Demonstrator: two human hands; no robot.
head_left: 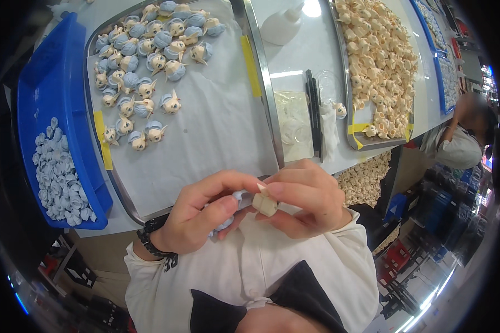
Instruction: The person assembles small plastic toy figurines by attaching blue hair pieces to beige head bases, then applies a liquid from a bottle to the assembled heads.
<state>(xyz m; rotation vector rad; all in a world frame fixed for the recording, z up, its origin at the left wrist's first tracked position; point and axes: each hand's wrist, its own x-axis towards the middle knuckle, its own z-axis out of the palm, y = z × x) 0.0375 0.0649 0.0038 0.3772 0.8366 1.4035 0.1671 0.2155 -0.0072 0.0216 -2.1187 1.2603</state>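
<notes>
Close to my chest, my two hands meet over small doll parts. Between the thumb and fingers of my right hand (308,194) is a cream doll head (265,205) with a pointed ear, its hollow-looking side toward me. My left hand (194,206) is closed around a light blue hair piece (225,223), mostly hidden by the fingers. The head and the left fingertips are side by side; whether head and hair touch cannot be made out. Just beyond my hands lies a paper-lined metal tray (205,127), with many painted heads with blue hair (155,61) toward its far left.
A blue bin (53,72) at left holds loose blue hair pieces (61,180). Cream head parts (378,61) fill a metal tray at right. Between the trays are a white bottle (281,26), dark sticks (314,114) and a single head (340,110). Another person (461,139) is at far right.
</notes>
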